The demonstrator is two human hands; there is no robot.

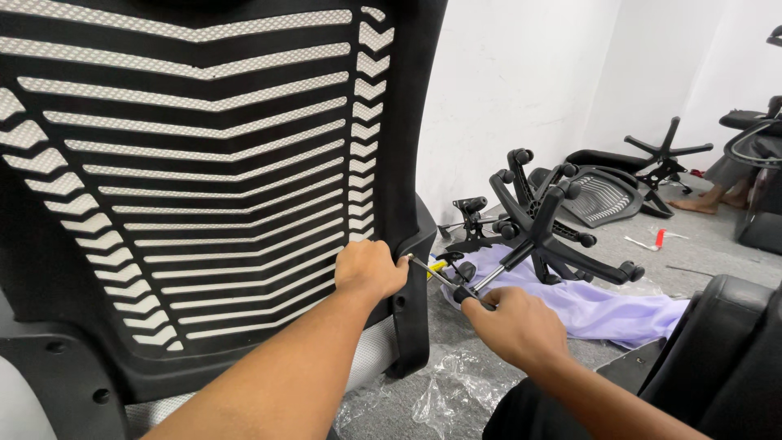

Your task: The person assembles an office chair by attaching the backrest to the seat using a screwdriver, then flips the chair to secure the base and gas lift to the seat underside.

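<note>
A grey carpeted floor runs to white walls. Nearest, clear plastic wrap lies crumpled at the foot of the black slatted chair back, which fills the left. The left hand grips the back's right edge, fingers curled tight; the right hand pinches a slim metal tool, its tip at that edge. The tool could slip from its seat and jab the left hand. Farther right: a purple cloth, then an overturned wheeled chair base. No labels show.
</note>
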